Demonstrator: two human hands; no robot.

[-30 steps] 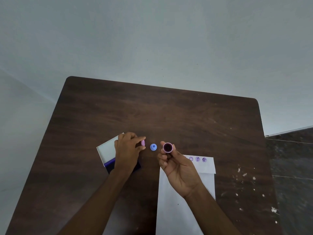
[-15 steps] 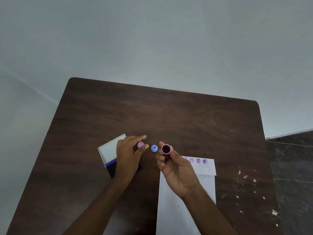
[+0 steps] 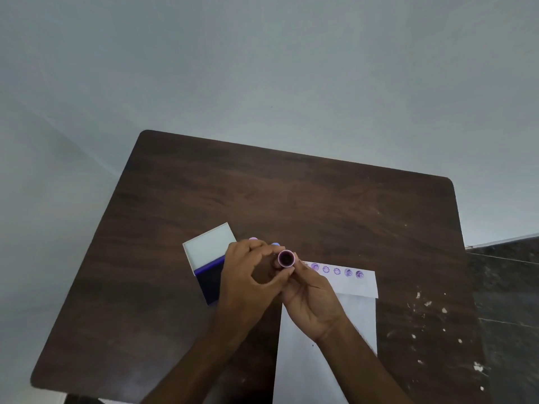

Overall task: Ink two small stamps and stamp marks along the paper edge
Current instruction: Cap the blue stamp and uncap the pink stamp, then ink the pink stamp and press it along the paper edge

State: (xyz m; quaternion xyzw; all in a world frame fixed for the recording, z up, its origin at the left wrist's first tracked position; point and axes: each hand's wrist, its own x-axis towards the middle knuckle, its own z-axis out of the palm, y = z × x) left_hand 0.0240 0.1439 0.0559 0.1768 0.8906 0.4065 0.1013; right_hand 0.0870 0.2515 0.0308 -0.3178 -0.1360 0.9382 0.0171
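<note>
My right hand holds a small pink stamp above the table, its dark inked face turned up toward me. My left hand has its thumb and forefinger closed on the same stamp from the left. A small pink piece and a small blue stamp piece peek out on the table just beyond my left fingers. The white paper lies under my right forearm, with a row of several purple marks along its far edge. The open ink pad, white lid up, sits left of my hands.
The dark brown wooden table ends at a pale wall behind and to the left. White paint specks dot the table's right side. A dark floor shows beyond the right edge.
My left hand has moved right from the ink pad and met my right hand at the pink stamp. The small pink piece it held now lies on the table.
</note>
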